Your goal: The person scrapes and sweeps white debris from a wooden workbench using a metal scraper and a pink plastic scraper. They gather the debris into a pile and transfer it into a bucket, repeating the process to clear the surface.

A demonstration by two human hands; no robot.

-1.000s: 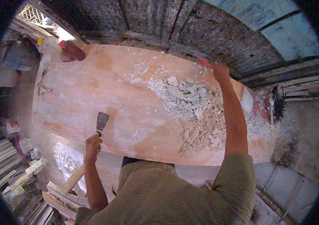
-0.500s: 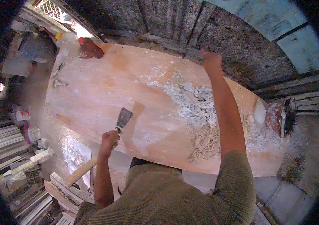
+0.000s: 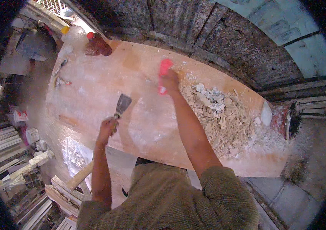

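My left hand is closed round the handle of a putty knife, its broad grey blade pointing up and away over the pale wooden board. My right hand reaches to the far middle of the board, its fingers closed on a bright pink elongated object. That object lies across the board surface; its exact kind is partly hidden and blurred. To the right of my right forearm is a heap of beige and whitish flakes.
A brown bottle with a red cap and a clear container with a yellow cap stand at the far left. Small tools lie along the left edge. A dark bristled brush sits at the right end. A wall borders the far side.
My right hand has come from beyond the far edge leftward and nearer, onto the board. My left hand with the putty knife shifted slightly left and away. More of the flake heap shows.
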